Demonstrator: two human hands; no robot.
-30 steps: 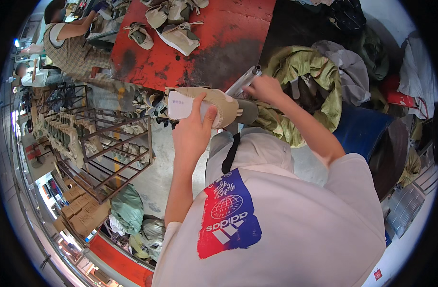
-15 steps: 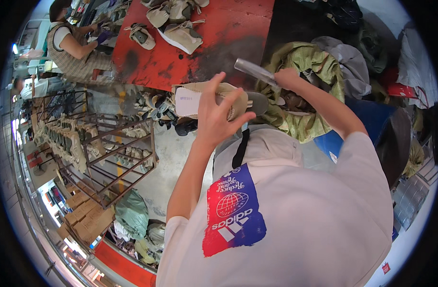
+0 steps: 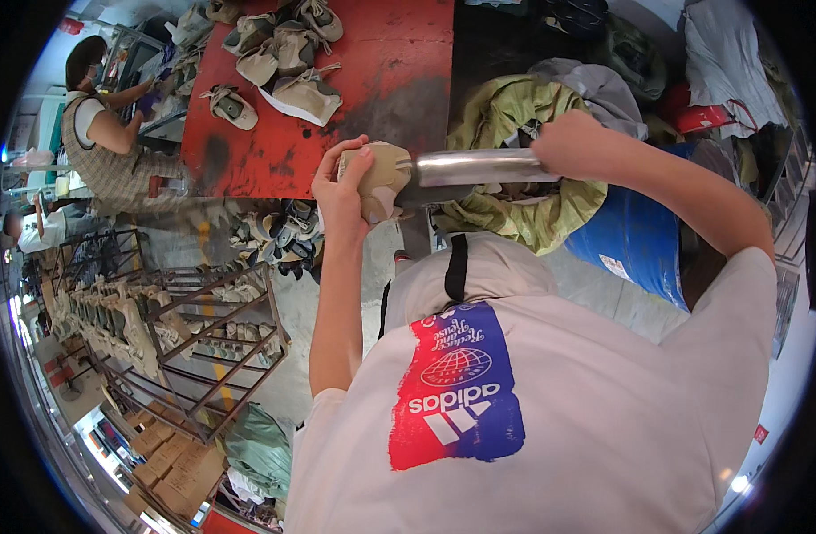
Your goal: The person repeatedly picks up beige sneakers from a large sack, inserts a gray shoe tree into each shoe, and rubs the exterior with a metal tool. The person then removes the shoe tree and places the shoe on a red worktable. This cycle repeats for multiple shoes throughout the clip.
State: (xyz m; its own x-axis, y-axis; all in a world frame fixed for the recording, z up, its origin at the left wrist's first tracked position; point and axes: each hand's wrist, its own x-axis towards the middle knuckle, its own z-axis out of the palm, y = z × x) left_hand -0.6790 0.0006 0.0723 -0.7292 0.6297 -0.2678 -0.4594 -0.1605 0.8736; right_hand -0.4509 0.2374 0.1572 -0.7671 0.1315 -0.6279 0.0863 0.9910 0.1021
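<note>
My left hand [image 3: 341, 191] is wrapped round a beige shoe [image 3: 387, 178], thumb over its upper and fingers at its far side. A dark part shows at the shoe's right end. My right fist [image 3: 572, 147] grips a shiny metal bar [image 3: 483, 167], held nearly level and pointing left. The bar's left end meets the shoe's right end; whether it reaches inside I cannot tell. Below the bar and my right hand lies the open rim of a yellow-green sack [image 3: 537, 222], with things in it partly hidden.
A red worktable [image 3: 390, 53] carries several beige shoes [image 3: 292, 53]. A blue barrel [image 3: 626, 236] stands right of the sack. To the left are a metal rack [image 3: 212, 347] of shoes and a pile of shoes [image 3: 288, 236]. At the far left a person [image 3: 105, 133] works at another bench.
The bar has swung level, its left end now meeting the shoe. My left hand has closed round the shoe, which has turned and shifted. My right elbow has risen outward.
</note>
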